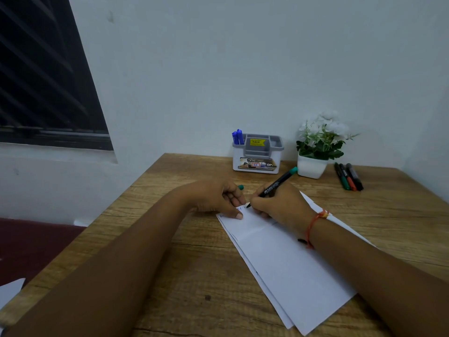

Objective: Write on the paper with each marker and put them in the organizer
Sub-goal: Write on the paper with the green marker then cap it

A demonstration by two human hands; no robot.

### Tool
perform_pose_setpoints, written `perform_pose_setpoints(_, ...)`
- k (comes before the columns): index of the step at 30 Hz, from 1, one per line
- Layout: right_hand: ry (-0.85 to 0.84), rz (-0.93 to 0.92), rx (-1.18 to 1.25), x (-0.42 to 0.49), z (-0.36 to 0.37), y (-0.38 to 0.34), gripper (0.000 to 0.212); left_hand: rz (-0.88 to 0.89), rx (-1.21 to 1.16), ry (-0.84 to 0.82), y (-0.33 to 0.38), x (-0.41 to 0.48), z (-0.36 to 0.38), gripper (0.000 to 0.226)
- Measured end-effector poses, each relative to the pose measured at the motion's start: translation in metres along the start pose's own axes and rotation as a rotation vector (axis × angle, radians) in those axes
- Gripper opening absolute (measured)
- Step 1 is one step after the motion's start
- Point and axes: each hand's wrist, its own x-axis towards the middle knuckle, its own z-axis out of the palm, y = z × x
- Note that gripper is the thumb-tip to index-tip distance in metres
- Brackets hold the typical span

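Green-ended marker (274, 186): gripped in my right hand (279, 206), tip on the paper (279, 261) in front of the organizer (257, 155). My left hand (216, 198) curls round its cap (240, 187), thumb pressing paper. Two blue markers (237, 136) stand in the organizer.

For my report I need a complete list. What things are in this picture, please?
table: one, brown wood, foreground
paper: few sheets, white, on table under hands
organizer: one, white and grey, by back wall
blue markers: two, blue, in organizer's left end
plant pot: one, white, right of organizer
loose markers: three, green, red, black, lying right of plant pot
green marker: one, black, green end, right hand
cap: one, green, in left hand
window: one, dark, left
left hand: holds cap, rests on paper
right hand: grips green marker
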Motion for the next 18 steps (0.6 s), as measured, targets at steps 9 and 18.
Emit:
perform_pose_setpoints(9, 0.008, -0.024, -0.007, -0.0020, -0.0012, -0.0006, 0.021, 0.010, -0.011, -0.002, -0.0023, 0.0014, 0.0001, 0.045)
perform_pose_setpoints(18, 0.052, -0.024, 0.097, -0.0016, -0.0023, 0.0016, 0.025, 0.019, -0.006, -0.012, -0.0010, 0.0010, -0.0011, 0.045)
